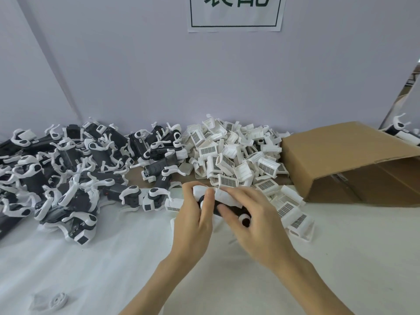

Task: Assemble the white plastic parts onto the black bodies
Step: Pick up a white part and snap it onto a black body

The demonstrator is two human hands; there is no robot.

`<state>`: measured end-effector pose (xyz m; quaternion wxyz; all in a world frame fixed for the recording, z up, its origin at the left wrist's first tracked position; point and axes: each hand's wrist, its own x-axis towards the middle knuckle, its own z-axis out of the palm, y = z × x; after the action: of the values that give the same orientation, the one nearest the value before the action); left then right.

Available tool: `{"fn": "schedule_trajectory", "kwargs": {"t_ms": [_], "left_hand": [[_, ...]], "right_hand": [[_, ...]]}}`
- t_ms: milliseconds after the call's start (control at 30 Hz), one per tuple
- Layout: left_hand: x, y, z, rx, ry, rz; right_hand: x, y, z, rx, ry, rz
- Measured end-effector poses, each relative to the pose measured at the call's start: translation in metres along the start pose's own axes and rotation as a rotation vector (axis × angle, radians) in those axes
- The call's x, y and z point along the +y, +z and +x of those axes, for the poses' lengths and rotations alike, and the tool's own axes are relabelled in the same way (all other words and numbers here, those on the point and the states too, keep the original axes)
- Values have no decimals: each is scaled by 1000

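Both my hands hold one black body with white fittings above the table's middle. My left hand grips its left end, fingers curled over a white plastic part on top. My right hand wraps around the right side, fingers pressing the white part and the black body; a white ring with a dark hole shows beside its thumb. A heap of loose white plastic parts with grille faces lies behind my hands. A heap of black bodies with white arms covers the left of the table.
An open cardboard box lies on its side at the right, with another black-and-white piece behind it. A small white wheel-like part lies at the front left on the white table cover. A wall with a paper sign stands behind.
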<state>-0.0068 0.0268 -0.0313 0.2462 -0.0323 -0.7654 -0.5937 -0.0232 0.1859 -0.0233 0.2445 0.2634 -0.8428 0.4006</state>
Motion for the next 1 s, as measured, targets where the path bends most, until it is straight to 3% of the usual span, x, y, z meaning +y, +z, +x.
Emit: {"fn": "schedule_trajectory", "kwargs": {"t_ms": [100, 267, 467, 800, 900, 1000], "left_hand": [[-2, -2, 4, 18, -29, -23], [-2, -1, 3, -34, -15, -72], [-4, -15, 7, -174, 313, 230], [-2, -11, 7, -108, 417, 170], [0, -13, 8, -133, 389, 115], [3, -17, 9, -177, 505, 140]], "right_hand": [[5, 1, 0, -105, -98, -125], [11, 0, 2, -1, -155, -179], [16, -6, 4, 171, -150, -149], [7, -8, 8, 246, -273, -188], [6, -11, 9, 142, -176, -52], [10, -20, 10, -219, 113, 540]]}}
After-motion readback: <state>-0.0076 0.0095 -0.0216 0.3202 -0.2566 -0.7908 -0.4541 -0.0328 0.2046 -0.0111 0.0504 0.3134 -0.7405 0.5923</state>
